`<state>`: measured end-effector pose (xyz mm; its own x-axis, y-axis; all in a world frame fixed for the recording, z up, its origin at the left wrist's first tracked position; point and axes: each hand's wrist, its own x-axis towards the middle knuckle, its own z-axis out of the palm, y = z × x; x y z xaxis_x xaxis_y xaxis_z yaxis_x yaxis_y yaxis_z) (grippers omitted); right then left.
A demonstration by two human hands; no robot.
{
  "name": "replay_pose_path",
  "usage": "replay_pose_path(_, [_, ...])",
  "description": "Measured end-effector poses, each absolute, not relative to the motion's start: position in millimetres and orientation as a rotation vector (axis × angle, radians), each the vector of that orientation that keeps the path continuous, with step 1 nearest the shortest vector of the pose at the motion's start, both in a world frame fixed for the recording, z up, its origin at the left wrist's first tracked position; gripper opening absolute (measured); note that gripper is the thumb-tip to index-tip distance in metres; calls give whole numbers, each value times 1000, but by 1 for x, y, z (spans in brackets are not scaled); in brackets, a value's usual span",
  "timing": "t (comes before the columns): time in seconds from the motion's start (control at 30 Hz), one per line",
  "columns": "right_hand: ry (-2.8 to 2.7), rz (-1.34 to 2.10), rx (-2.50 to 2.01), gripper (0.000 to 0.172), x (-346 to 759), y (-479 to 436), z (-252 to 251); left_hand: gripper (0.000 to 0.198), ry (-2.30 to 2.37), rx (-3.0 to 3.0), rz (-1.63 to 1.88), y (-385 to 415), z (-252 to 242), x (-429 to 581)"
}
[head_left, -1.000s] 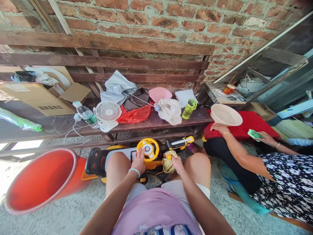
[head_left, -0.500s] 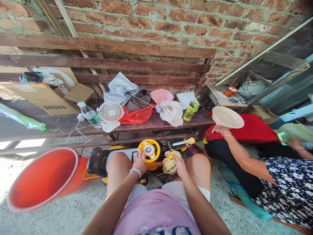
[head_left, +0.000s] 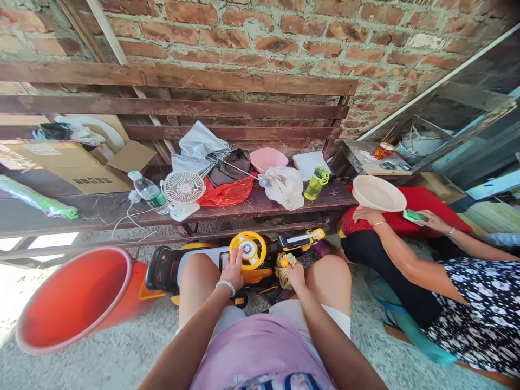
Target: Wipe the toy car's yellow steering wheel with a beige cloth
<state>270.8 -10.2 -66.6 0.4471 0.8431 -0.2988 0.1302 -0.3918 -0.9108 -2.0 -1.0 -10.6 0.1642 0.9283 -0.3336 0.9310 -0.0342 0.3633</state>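
A yellow toy steering wheel (head_left: pixel 260 262) sits on a ride-on toy vehicle between the person's knees. My left hand (head_left: pixel 234 271) is closed at the wheel's left rim, two fingers lying over it; its thumb is hidden. Right of the wheel, my right hand (head_left: pixel 296 275) grips a crumpled yellowish cloth (head_left: pixel 283 279). That cloth is bunched around a stalk with a yellow-orange knob (head_left: pixel 284 262), which shows above it. Behind it lies the toy's black, white and yellow arm (head_left: pixel 299 240).
A large red bucket (head_left: pixel 73 298) stands at the left. The wooden bench (head_left: pixel 260 211) ahead carries a fan (head_left: pixel 184 188), a water bottle (head_left: pixel 149 192) and a green bottle (head_left: pixel 317 183). At right, another person's hand (head_left: pixel 368 215) is by a pale basin (head_left: pixel 379 194); their other holds a green object (head_left: pixel 414 216).
My right hand has shifted slightly left and the cloth is bunched smaller around the knob's stalk. My left hand stays put. The other person's hand with the green object moved left toward the basin.
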Motion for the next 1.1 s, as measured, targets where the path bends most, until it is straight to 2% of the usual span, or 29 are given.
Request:
replay_pose_path(0.17, [-703, 1072, -1882, 16, 269, -7, -67, 103, 1754, 1958, -34, -1, -10, -3])
replay_pose_path(0.33, [-654, 1270, -1830, 29, 264, -16, -61, 101, 1765, 1965, 6, -1, -13, -3])
replay_pose_path(0.67, [-463, 1295, -1512, 52, 273, -31, -22, 99, 1769, 1952, -32, -1, -5, 0])
replay_pose_path(0.87, [-606, 1344, -1516, 47, 269, -33, -11, 100, 1766, 1968, -29, -1, -7, -1])
replay_pose_path(1.1, [-762, 1285, -1733, 38, 271, -21, -44, 103, 1744, 1993, 30, 0, -15, -4])
